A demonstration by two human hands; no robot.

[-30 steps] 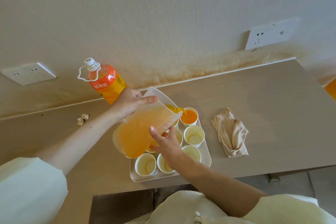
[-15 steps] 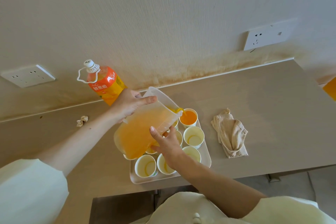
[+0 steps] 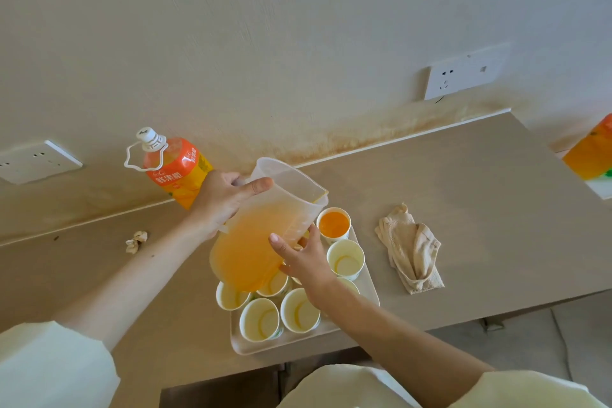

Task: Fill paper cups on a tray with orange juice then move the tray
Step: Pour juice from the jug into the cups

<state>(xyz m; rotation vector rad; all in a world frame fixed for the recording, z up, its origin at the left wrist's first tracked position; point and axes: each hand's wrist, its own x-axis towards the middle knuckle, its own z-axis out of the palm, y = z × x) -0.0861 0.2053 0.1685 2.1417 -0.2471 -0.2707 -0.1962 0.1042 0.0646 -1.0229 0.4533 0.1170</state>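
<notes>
A clear plastic jug [image 3: 261,235] of orange juice hangs tilted over the white tray [image 3: 371,291] of paper cups. My left hand [image 3: 220,200] grips its handle side, index finger laid along the rim. My right hand [image 3: 299,258] presses its fingers against the jug's lower wall. The far right cup [image 3: 333,224] holds orange juice. A cup beside it [image 3: 345,258] and the front cups [image 3: 260,319] [image 3: 299,310] look empty. No juice stream shows at the spout.
An orange juice bottle [image 3: 174,167] stands behind my left hand. A crumpled beige cloth [image 3: 410,247] lies right of the tray. A paper scrap [image 3: 136,241] lies at the left. Another orange container [image 3: 592,156] sits at the far right. Wall sockets [image 3: 463,74] are above the counter.
The jug has tipped back toward upright and the pouring stream into the far right cup has stopped. Both hands stay on the jug.
</notes>
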